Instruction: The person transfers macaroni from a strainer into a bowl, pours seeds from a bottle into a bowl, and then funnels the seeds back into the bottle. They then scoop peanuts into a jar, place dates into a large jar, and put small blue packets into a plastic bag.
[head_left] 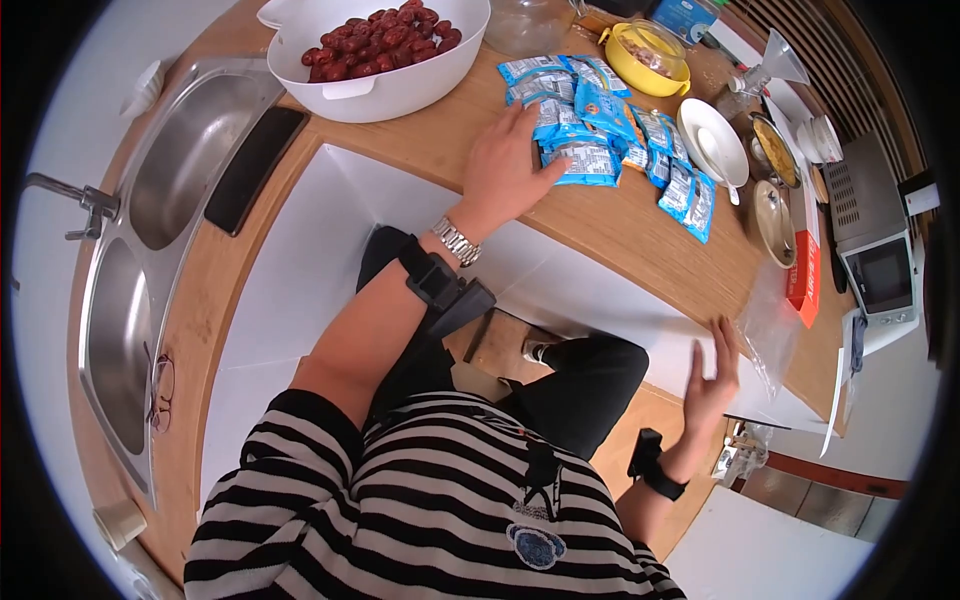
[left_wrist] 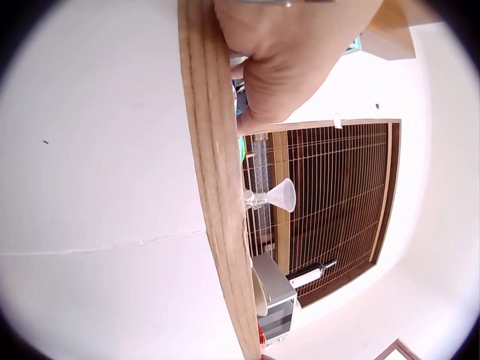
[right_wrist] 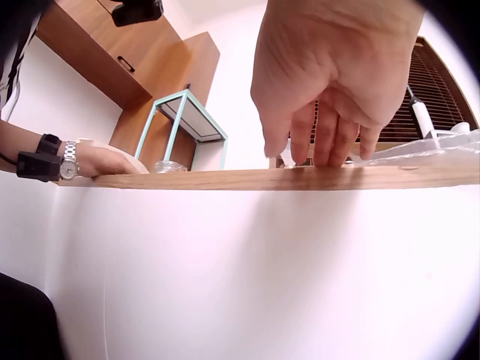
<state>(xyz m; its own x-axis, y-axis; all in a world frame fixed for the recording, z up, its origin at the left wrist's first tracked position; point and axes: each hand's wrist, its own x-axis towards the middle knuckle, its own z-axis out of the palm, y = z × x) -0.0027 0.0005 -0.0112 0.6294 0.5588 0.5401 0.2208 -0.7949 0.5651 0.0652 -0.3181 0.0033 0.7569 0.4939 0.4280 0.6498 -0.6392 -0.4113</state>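
Several blue snack packets [head_left: 590, 120] lie in an overlapping cluster on the wooden counter. At their near left side, my left hand [head_left: 503, 160] touches the packets, thumb spread along the closest one and fingers reaching forward. In the left wrist view, the left hand [left_wrist: 289, 64] arches over the counter edge and mostly hides the packets. My right hand [head_left: 713, 382] holds nothing, its fingers extended near the counter's front edge. From the right wrist view, the right hand [right_wrist: 334, 97] hangs palm toward the camera, fingertips right at that edge.
A white basin [head_left: 400, 95] of red dates stands at the back left, beside a steel sink [head_left: 200, 150]. A yellow bowl [head_left: 650, 75], a white dish [head_left: 712, 140] with a spoon, a red box [head_left: 804, 280] and clear plastic film [head_left: 770, 345] line the right side.
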